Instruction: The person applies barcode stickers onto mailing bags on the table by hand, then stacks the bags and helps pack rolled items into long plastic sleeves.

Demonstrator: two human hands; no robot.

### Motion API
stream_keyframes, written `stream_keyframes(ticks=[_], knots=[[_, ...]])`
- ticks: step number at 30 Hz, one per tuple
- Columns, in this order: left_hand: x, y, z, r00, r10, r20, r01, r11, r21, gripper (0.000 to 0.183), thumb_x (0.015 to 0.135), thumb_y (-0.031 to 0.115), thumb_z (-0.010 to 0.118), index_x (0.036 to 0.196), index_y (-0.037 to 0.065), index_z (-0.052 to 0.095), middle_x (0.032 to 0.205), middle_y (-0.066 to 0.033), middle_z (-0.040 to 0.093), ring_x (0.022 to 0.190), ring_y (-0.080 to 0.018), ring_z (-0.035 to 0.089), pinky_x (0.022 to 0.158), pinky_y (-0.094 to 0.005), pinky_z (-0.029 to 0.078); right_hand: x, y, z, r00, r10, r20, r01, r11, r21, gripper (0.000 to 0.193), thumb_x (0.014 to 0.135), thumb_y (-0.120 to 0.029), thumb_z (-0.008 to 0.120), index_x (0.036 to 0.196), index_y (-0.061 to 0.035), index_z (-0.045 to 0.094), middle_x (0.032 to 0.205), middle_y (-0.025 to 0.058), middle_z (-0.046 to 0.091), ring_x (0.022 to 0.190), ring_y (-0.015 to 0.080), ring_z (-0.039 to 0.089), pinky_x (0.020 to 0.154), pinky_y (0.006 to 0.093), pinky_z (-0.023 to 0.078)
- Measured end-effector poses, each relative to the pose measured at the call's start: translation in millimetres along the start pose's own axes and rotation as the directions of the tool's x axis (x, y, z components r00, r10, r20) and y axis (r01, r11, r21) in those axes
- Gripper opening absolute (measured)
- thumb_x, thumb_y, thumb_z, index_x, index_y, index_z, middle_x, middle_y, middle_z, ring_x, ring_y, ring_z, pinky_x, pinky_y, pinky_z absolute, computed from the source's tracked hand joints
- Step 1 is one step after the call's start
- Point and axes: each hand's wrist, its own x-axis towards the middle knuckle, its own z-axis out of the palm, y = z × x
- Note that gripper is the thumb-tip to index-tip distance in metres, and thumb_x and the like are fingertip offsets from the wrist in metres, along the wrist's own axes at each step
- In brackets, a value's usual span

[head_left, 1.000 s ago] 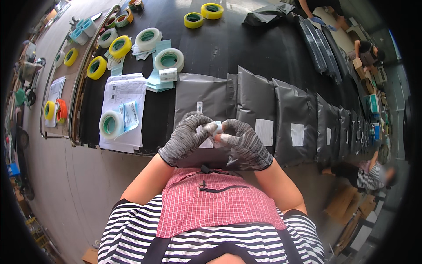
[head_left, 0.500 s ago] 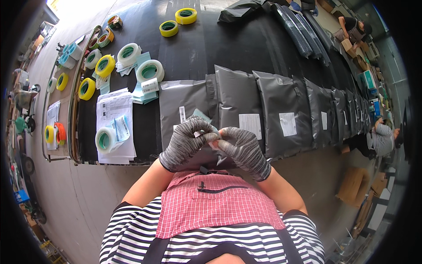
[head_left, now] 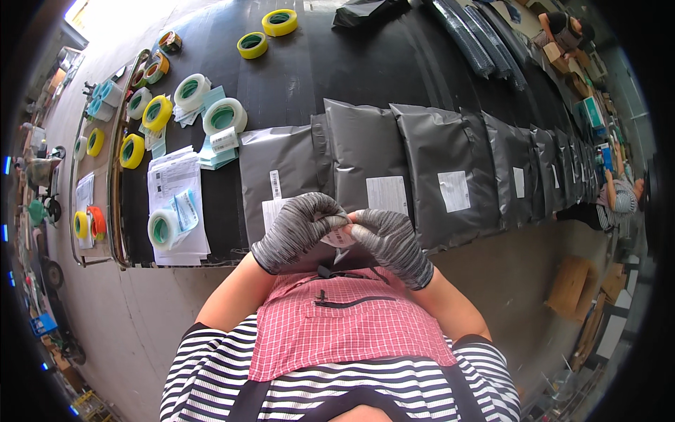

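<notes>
Both my hands wear grey knitted gloves with the fingertips bare. My left hand [head_left: 298,231] and my right hand [head_left: 392,240] meet fingertip to fingertip in front of my red checked apron. Pinched between them is a small printed label [head_left: 338,238], which hangs just below the fingers and is partly hidden by them. Under and beyond my hands lies a grey plastic mailing bag [head_left: 281,158] with white labels on it. More filled grey mailing bags [head_left: 363,151] stand in a row to its right, each with a white label.
Left of the bags, a stack of printed sheets [head_left: 165,186] bears a clear tape roll [head_left: 163,229] and a blue label strip. Several tape rolls lie farther up the black table [head_left: 309,74]. A metal-railed cart [head_left: 90,204] adjoins on the left. Other people work at far right.
The light-blue paper that showed above my left fingers is out of sight, and the label now shows below the fingertips. The view has shifted, so the table's things sit farther left.
</notes>
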Motion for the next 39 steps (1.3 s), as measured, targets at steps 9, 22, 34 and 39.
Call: stream_keyframes(ticks=[9,22,34,39], knots=[[30,3,42,0.978,0.116,-0.173,-0.028,0.895,0.445,0.030,0.085,0.025,0.080,0.080,-0.001,0.066,0.070,-0.0138,0.059,0.061,-0.0241,0.055,0.060,-0.0365,0.047,-4,25,-38,0.993,0.055,-0.107,-0.066,0.993,-0.101,0.016,0.090,-0.009,0.071,0.102,0.0023,0.072,0.090,0.0095,0.074,0.082,0.0133,0.068,0.075,0.0282,0.054],[98,-48,98,0.990,-0.134,0.042,0.030,0.495,0.868,0.044,0.102,0.035,0.046,0.141,0.015,0.051,0.082,-0.0154,0.070,0.075,-0.0347,0.069,0.069,-0.0489,0.052,88,108,-105,0.988,0.004,-0.157,0.012,0.995,0.101,0.024,0.085,-0.011,0.076,0.105,0.0006,0.070,0.095,0.0071,0.073,0.089,0.0142,0.067,0.084,0.0292,0.054],[98,-54,100,0.988,-0.157,0.005,0.077,0.510,0.857,0.042,0.101,0.035,0.048,0.141,0.019,0.052,0.089,-0.0144,0.070,0.080,-0.0340,0.069,0.072,-0.0486,0.052,113,128,-91,0.992,-0.073,-0.100,0.052,0.979,-0.198,0.025,0.084,-0.013,0.073,0.107,-0.0021,0.070,0.098,0.0155,0.074,0.090,0.0259,0.071,0.085,0.0355,0.055],[97,-53,101,0.993,-0.115,-0.005,0.064,0.511,0.857,0.043,0.101,0.035,0.048,0.141,0.019,0.052,0.089,-0.0140,0.070,0.080,-0.0335,0.069,0.071,-0.0482,0.053,112,134,-89,0.989,-0.091,-0.113,0.066,0.977,-0.204,0.024,0.085,-0.012,0.072,0.108,-0.0023,0.069,0.099,0.0148,0.074,0.091,0.0265,0.071,0.085,0.0358,0.055]])
